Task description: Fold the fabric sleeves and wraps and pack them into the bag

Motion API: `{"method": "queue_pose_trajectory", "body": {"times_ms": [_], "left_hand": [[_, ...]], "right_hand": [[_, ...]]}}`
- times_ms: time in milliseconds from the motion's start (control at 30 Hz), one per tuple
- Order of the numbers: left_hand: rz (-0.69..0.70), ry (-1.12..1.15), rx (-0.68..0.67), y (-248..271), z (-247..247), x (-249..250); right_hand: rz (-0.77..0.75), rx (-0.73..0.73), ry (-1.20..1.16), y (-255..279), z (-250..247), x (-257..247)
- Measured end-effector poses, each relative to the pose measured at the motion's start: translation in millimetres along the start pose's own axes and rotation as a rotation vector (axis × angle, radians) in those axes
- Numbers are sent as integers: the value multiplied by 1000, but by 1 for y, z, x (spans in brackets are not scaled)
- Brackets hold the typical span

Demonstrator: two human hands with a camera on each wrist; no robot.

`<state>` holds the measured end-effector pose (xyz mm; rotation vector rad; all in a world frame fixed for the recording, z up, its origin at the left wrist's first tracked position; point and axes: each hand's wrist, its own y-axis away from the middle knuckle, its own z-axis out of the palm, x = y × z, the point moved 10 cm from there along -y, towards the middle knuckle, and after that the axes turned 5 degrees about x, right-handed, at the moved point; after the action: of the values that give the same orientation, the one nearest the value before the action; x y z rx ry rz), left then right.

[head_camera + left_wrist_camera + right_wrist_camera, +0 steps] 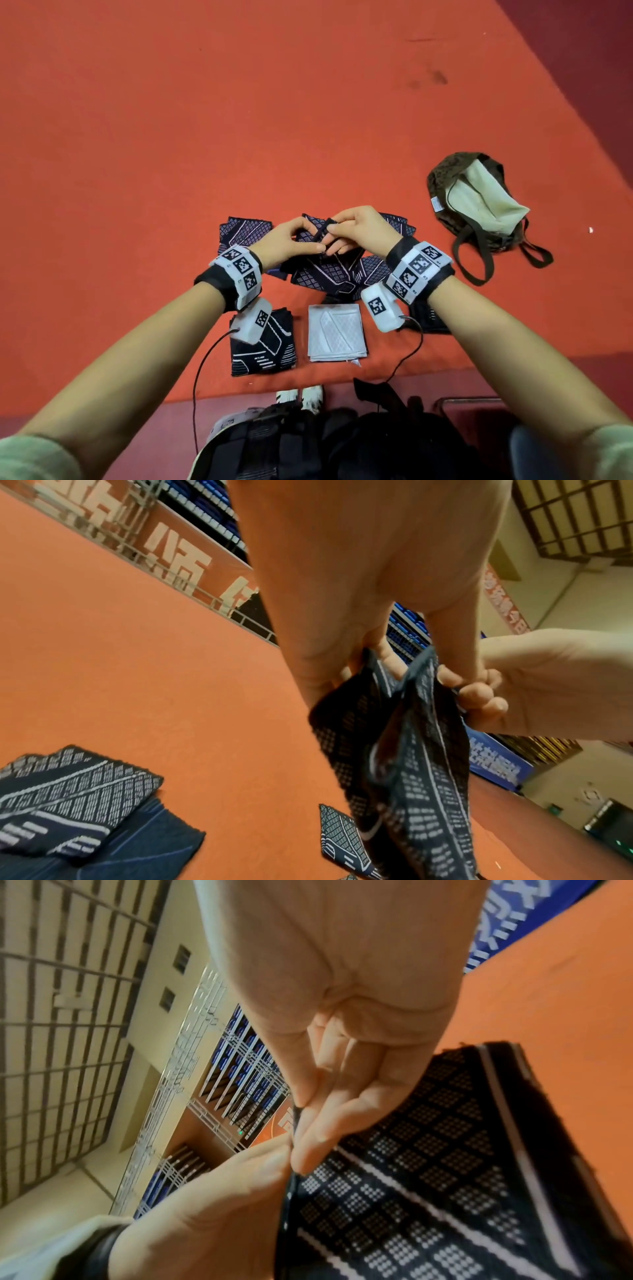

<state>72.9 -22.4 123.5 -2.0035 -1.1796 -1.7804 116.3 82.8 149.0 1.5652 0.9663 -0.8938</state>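
Folded dark piece near right: mostly covered by the right wrist's band and forearm, pattern unreadable; dark folded stack partly under the left wrist's camera housing; bag interior hidden by pale lining; held sleeve cut off at frame bottom in left wrist view; banner lettering blurred.

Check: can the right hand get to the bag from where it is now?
Probably yes, once freed. The bag lies open on the red floor on the right hand's side, with bare floor between. But both that hand and the left hand are pinching the dark patterned sleeve.
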Motion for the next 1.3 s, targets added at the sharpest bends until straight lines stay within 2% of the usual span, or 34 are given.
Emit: {"method": "queue_pose_trajectory", "body": {"times_ms": [133, 233, 300, 433, 600, 733, 833, 1067, 1133, 1233, 1300], "left_hand": [[53, -122, -24, 2, 3, 6], [38, -63, -82, 2, 5, 5], [-1, -25, -129, 4, 9, 5], [-83, 12, -207, 7, 19, 3], [-59, -5, -175, 7, 12, 0], [-93, -72, -141, 9, 3, -30], [-112, 38, -81, 8, -3, -38], [16, 110, 19, 12, -4, -23], [34, 107, 57, 12, -5, -24], [-100, 163, 128, 9, -13, -46], [-208, 199, 69, 13, -7, -58]], "right_hand": [[12, 47, -7, 0, 1, 3], [-97, 163, 347, -4, -17, -3], [-126, 147, 489, -7, -20, -5], [-32, -5, 268, -5, -6, 6], [8, 165, 139, -5, -22, 21], [29, 277, 25, -2, -38, 33], [37, 339, 42, -1, -42, 46], [12, 477, 147, 13, -44, 56], [58, 440, 65, 17, -35, 66], [87, 232, -125, 20, -14, 80], [53, 205, -27, 23, -9, 77]]}}
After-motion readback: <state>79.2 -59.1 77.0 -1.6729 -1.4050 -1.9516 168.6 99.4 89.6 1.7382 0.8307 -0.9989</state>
